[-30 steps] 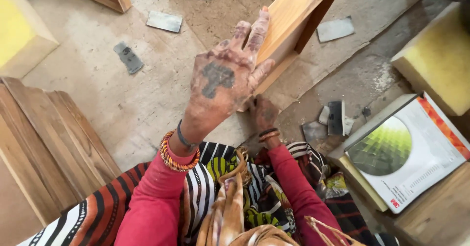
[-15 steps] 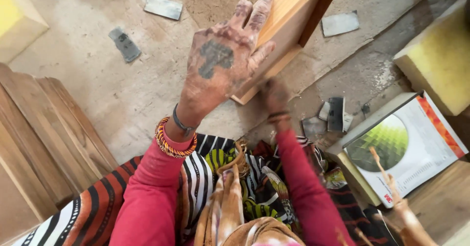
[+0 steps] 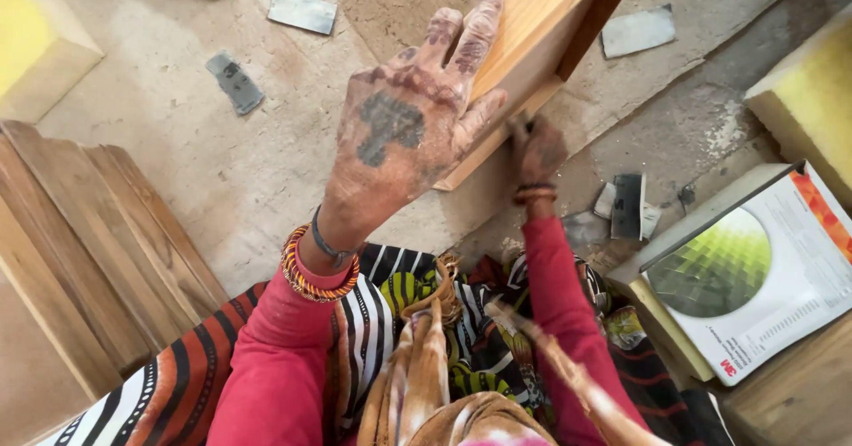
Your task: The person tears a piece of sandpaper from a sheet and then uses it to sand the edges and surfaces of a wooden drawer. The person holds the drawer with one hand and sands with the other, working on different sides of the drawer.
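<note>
My left hand (image 3: 408, 135) is raised, palm pressed flat against the face of a light wooden board (image 3: 541, 29) that tilts up to the right. Its fingers spread along the board's left side. My right hand (image 3: 538, 151) is lower, under the board's bottom edge, fingers curled against the edge; whether it holds something small there I cannot tell. Both wrists carry bangles and red sleeves. A striped cloth covers my lap below.
Used sandpaper pieces (image 3: 236, 82) lie scattered on the dusty concrete floor (image 3: 222, 171). Stacked wooden planks (image 3: 98, 233) lie at the left. Yellow-topped blocks sit at far left (image 3: 35, 38) and far right (image 3: 808, 100). A white box with a green disc picture (image 3: 754, 277) lies at the right.
My left hand has slid a little up the board. My right hand has stayed beneath the board's lower edge, shifting slightly right. The view has tilted a little.
</note>
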